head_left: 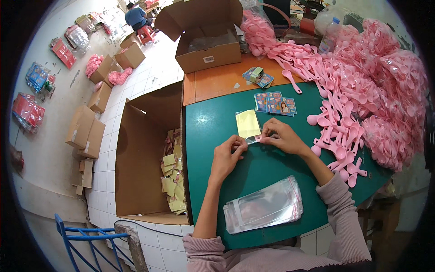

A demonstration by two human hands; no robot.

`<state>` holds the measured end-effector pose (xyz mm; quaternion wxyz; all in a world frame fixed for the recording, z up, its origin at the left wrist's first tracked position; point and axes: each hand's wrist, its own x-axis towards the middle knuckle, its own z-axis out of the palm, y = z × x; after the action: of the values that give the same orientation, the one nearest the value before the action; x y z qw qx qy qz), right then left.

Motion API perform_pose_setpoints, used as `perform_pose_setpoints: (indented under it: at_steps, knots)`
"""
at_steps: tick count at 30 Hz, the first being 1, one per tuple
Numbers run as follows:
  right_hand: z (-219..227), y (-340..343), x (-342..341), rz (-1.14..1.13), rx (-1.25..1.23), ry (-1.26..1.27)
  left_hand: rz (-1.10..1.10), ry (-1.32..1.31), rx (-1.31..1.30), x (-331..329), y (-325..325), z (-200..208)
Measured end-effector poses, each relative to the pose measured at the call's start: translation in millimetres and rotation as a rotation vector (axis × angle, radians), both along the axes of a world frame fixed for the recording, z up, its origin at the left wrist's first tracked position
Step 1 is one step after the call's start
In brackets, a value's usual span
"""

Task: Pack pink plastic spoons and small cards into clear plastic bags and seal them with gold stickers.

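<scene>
On the green table top, my left hand (229, 153) and my right hand (279, 135) pinch the near end of a clear plastic bag (252, 140) between fingertips. A pale yellow card (247, 123) lies inside the bag. A bit of pink shows at the bag's near right corner by my right fingertips; most of it is hidden. Just beyond, small printed blue cards (274, 104) lie fanned out. Closer to me rests a stack of clear plastic bags (265, 205). Pink measuring spoons (340, 136) are heaped to the right of my right hand.
A tall cardboard box (147, 172) with packed yellow-card bags (173, 179) stands at the table's left edge. An open carton (208, 56) and a banded card bundle (259, 77) sit at the back. Bulging bags of pink spoons (389, 90) line the right. A person (136, 17) sits far off.
</scene>
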<state>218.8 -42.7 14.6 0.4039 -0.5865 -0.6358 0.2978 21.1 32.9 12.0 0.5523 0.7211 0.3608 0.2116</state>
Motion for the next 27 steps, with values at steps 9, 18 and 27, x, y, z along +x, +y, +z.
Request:
perform_pose_setpoints:
  at_steps: [9, 18, 27]
  knots:
    - [-3.3, 3.6, -11.4, -0.11, -0.292, 0.594, 0.161, 0.077, 0.03, 6.2, -0.3, -8.9]
    - [-8.1, 4.7, -19.9, -0.212, -0.158, 0.473, 0.279, -0.129, 0.021, 10.8, -4.1, -18.0]
    - [-5.0, 3.9, -21.6, -0.211, -0.17, 0.324, 0.207, -0.035, 0.203, 8.4, 0.7, -27.0]
